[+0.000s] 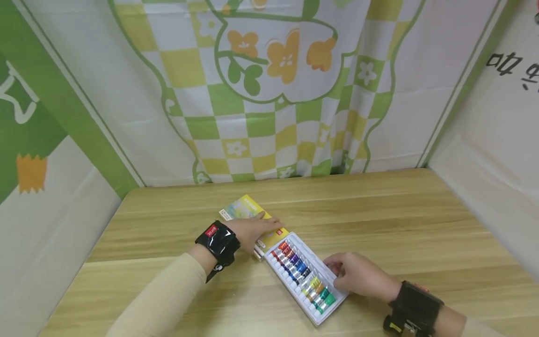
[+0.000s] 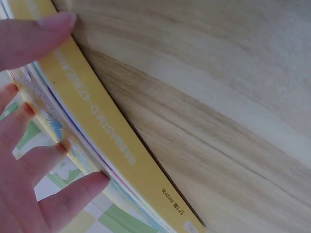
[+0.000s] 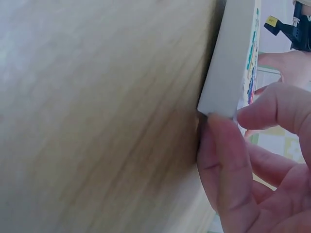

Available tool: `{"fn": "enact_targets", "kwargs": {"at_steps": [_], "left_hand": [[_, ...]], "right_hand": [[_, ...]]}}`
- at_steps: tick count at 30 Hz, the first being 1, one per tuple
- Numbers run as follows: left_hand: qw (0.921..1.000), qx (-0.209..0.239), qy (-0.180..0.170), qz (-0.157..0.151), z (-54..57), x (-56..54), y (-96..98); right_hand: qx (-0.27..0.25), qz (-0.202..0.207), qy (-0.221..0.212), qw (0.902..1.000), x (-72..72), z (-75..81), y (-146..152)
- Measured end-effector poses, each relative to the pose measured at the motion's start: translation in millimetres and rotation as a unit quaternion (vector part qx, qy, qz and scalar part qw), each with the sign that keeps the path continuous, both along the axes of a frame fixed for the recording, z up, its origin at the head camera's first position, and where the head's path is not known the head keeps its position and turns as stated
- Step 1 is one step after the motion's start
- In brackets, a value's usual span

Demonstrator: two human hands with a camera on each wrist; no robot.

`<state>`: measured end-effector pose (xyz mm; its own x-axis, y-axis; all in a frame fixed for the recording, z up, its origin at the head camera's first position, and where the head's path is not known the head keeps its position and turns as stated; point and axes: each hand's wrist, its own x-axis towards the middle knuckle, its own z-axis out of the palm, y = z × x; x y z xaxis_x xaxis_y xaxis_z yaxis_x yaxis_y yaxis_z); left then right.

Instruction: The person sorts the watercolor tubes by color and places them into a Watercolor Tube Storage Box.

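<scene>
A yellow paint box [image 1: 275, 240] with a printed picture lies slantwise on the table. My left hand [image 1: 251, 229] holds it across the top, and in the left wrist view the thumb [image 2: 48, 30] rests on its yellow side while the fingers [image 2: 73, 196] touch the printed face. From the box's lower right end extends a white tray [image 1: 315, 255] of paint tubes [image 1: 301, 267], red through blue, yellow and green, with white caps. My right hand [image 1: 362, 275] pinches the tray's right edge near its outer end. In the right wrist view, fingertips [image 3: 221, 124] meet the tray's pale side wall.
The wooden table [image 1: 400, 210] extends around the box on all sides. A patterned curtain [image 1: 269, 131] hangs along its back edge, with printed panels at left and right. Each wrist wears a black strapped camera [image 1: 220, 241].
</scene>
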<state>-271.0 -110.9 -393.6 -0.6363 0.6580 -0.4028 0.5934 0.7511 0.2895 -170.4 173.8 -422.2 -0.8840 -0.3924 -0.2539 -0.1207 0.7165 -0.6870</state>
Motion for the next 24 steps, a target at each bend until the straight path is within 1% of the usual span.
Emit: {"fn": "enact_targets", "kwargs": {"at_steps": [3, 5, 10, 18, 22, 24], "left_hand": [[1.0, -0.002, 0.007, 0.0, 0.5, -0.4, 0.7], [1.0, -0.002, 0.005, 0.005, 0.5, -0.7, 1.0], [1.0, 0.002, 0.006, 0.006, 0.3, -1.0, 1.9], [0.9999, 0.0, 0.013, 0.007, -0.1, 0.3, 4.1], [0.9999, -0.003, 0.014, 0.008, -1.9, -1.1, 4.8], [0.9999, 0.0, 0.009, 0.006, -3.9, -2.1, 4.6]], "right_hand": [[0.003, 0.0, 0.009, 1.0, -0.3, -0.3, -0.3], [0.007, 0.003, 0.014, 0.9999, -0.7, -0.3, -1.0], [0.019, 0.02, 0.02, 0.9994, -1.4, 1.7, -3.0], [0.044, 0.034, 0.016, 0.9983, -4.1, 7.6, -8.3], [0.036, 0.04, 0.01, 0.9985, -7.2, 8.2, -7.7], [0.015, 0.05, -0.005, 0.9986, -8.0, 7.4, -1.6]]}}
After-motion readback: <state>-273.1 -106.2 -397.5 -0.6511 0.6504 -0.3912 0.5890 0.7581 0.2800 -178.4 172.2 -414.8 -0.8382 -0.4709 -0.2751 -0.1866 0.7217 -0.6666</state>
